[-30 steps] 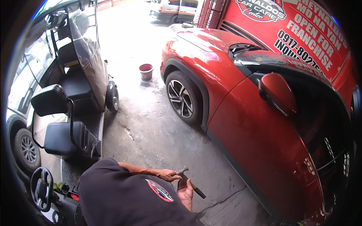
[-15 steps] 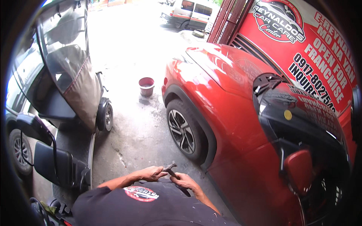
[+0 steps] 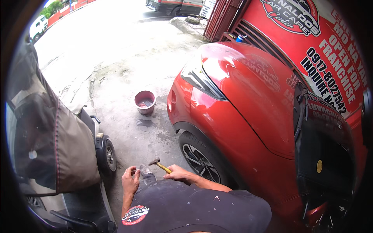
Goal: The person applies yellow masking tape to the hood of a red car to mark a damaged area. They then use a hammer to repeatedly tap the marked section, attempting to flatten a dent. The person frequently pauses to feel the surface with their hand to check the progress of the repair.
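My right hand is wrapped round the yellow handle of a hammer. The hammer's dark metal head points away to the left, in front of my body. Off to the left of it, my left hand is raised with its fingers loosely bent and apart, holding nothing. Between and beyond both hands a greyish shoe shows on the concrete. Closest to my right arm is the front wheel of a red car.
A dark red bucket with something in it stands on the concrete ahead, beside the car's front. Along the left is a small vehicle with a beige and clear cover and a small wheel. A red signboard stands behind the car.
My left hand has let go of the hammer and moved left. The right hand keeps it, its head now pointing left. The view has shifted forward along the car, nearer the bucket.
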Demonstrator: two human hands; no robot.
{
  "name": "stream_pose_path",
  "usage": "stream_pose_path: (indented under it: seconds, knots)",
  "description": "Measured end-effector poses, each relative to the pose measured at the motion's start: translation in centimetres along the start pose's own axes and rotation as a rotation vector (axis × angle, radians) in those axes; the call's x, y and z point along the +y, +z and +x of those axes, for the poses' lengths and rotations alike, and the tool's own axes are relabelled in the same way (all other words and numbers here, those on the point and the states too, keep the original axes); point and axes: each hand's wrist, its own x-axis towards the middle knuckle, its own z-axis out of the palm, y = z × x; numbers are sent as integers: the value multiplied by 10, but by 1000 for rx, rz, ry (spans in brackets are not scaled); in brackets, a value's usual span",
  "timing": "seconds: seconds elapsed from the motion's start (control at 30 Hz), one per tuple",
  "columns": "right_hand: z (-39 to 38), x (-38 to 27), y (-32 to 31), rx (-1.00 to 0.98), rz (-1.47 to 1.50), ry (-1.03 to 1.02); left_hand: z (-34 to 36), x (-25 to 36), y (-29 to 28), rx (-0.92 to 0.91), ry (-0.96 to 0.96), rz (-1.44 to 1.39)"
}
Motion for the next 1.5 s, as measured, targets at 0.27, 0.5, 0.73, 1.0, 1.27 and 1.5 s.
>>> stream_pose_path:
  seconds: [0.27,0.5,0.73,1.0,1.27,1.5]
  knots:
    - [159,-148,-113,151,292,87,355,17,-70,-400,311,284]
    - [388,-232,-224,323,569,72,627,-8,-39,-805,417,448]
    - [513,-411,-374,411,567,-41,856,-15,-92,-1148,-391,-296]
    - [707,-489,-481,962,490,13,1165,-4,-36,-1787,-491,-468]
    - [712,-548,-487,1135,1016,403,1349,53,41,-1833,123,127]
    - [735,-513,-546,1273,1154,454,1359,191,211,-1322,905,352]
